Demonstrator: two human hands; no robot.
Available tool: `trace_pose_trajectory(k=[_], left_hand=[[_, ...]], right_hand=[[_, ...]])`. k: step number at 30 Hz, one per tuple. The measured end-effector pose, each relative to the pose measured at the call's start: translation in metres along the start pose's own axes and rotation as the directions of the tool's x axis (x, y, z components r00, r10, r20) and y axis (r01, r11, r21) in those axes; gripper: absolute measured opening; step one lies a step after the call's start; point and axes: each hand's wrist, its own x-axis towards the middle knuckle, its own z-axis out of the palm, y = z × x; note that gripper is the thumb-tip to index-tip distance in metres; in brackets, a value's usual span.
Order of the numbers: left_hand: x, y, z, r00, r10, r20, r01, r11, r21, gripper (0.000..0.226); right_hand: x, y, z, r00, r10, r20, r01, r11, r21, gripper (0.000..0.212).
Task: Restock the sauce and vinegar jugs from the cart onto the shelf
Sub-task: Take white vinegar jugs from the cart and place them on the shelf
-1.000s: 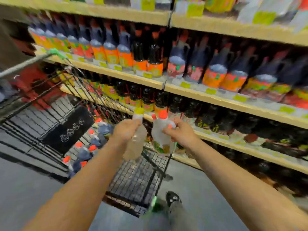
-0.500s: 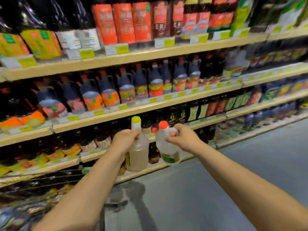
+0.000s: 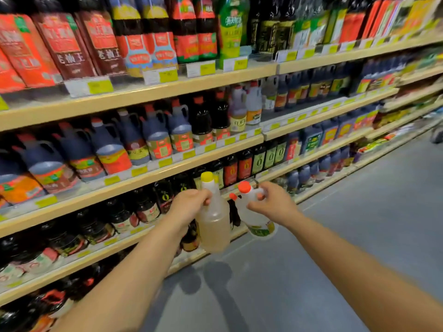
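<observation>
Left hand (image 3: 191,204) and right hand (image 3: 273,204) each grip a jug in front of long shelves (image 3: 143,174). Dark sauce bottles (image 3: 155,137) fill the left and far side. Grey aisle floor (image 3: 359,224) lies open on the right. The left hand's fingers wrap the neck of the yellow-capped jug (image 3: 213,226). The right hand's fingers curl round the handle of the red-capped jug (image 3: 256,221), near a low shelf edge.

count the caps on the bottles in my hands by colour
yellow caps: 1, on the clear plastic bottle of pale yellow liquid in the left hand
orange-red caps: 2, on the clear plastic jugs at the right hand
total: 3
</observation>
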Motion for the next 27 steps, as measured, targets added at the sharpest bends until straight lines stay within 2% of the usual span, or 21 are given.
trace_pose_trajectory(k=[3, 6, 9, 13, 16, 18, 22, 27], left_hand=[[0.028, 0.022, 0.033, 1.0, 0.013, 0.013, -0.013, 1.0, 0.004, 0.028], [0.065, 0.042, 0.06, 1.0, 0.027, 0.002, -0.027, 1.0, 0.004, 0.033], [0.108, 0.059, 0.085, 0.998, 0.047, 0.031, -0.048, 0.999, 0.006, 0.033], [0.167, 0.081, 0.111, 0.994, 0.066, 0.09, -0.064, 0.998, -0.019, 0.029], [0.21, 0.099, 0.128, 0.993, 0.065, 0.102, -0.062, 0.998, -0.035, 0.024], [0.234, 0.115, 0.137, 0.988, 0.092, 0.127, -0.087, 0.995, -0.05, 0.024], [0.274, 0.143, 0.157, 0.99, 0.112, 0.082, -0.104, 0.99, -0.091, 0.031], [0.316, 0.166, 0.178, 0.999, 0.047, 0.005, -0.046, 0.984, -0.174, 0.022]], right_hand=[[0.029, 0.025, -0.029, 0.999, 0.033, -0.028, -0.033, 0.999, 0.006, 0.032], [0.062, 0.047, -0.049, 0.995, 0.077, -0.057, -0.075, 0.996, 0.05, 0.044], [0.1, 0.063, -0.065, 0.99, 0.098, -0.102, -0.092, 0.994, 0.056, 0.036], [0.155, 0.081, -0.083, 0.989, 0.067, -0.135, -0.063, 0.997, 0.034, 0.039], [0.192, 0.093, -0.101, 0.987, 0.095, -0.128, -0.084, 0.993, 0.086, 0.042], [0.218, 0.1, -0.116, 0.981, 0.101, -0.164, -0.079, 0.988, 0.136, 0.033], [0.261, 0.105, -0.151, 0.97, 0.047, -0.238, -0.001, 0.982, 0.188, 0.033], [0.309, 0.106, -0.19, 0.945, -0.084, -0.315, 0.169, 0.953, 0.252, 0.035]])
